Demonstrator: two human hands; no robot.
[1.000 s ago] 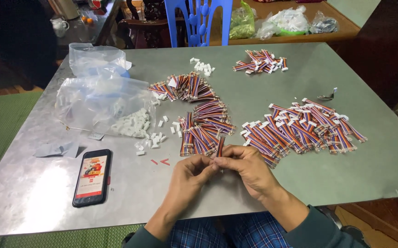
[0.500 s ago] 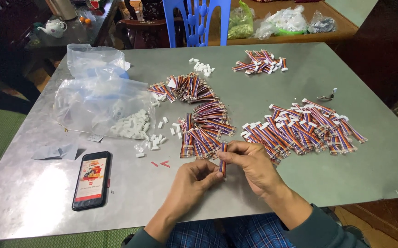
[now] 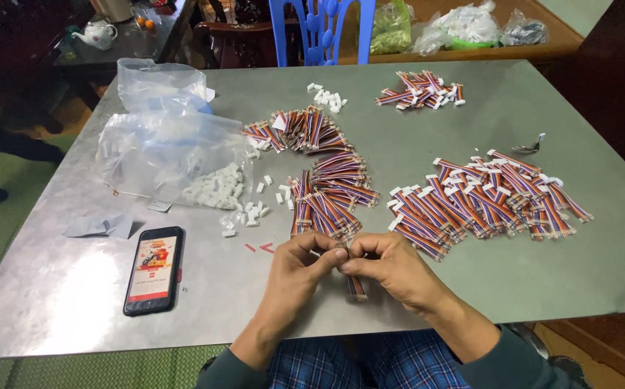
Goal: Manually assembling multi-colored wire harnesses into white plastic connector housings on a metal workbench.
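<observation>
Both of my hands meet near the front edge of the table, fingertips pressed together. My left hand and right hand are each pinched shut on the same short ribbon cable, a striped strip of red, blue and white wires whose lower end hangs out below my right fingers. Whether a white connector sits between the fingertips I cannot tell; they cover that end.

Compared with a second ago, the hands have drawn back toward me: they were up against the near end of the bare cable pile, and half a second ago the cable stood upright between them, clear of that pile. Now it is tucked lower and mostly hidden, with the fingertips closed over its top. I judge that one cable has been picked out of the pile and the work has moved to its end.

Nothing else has shifted. Loose white connectors lie spilled beside the clear plastic bag toward the left edge. A wide pile of capped cables lies toward the right edge, a smaller bunch near the far edge, and a phone near the front left corner.
</observation>
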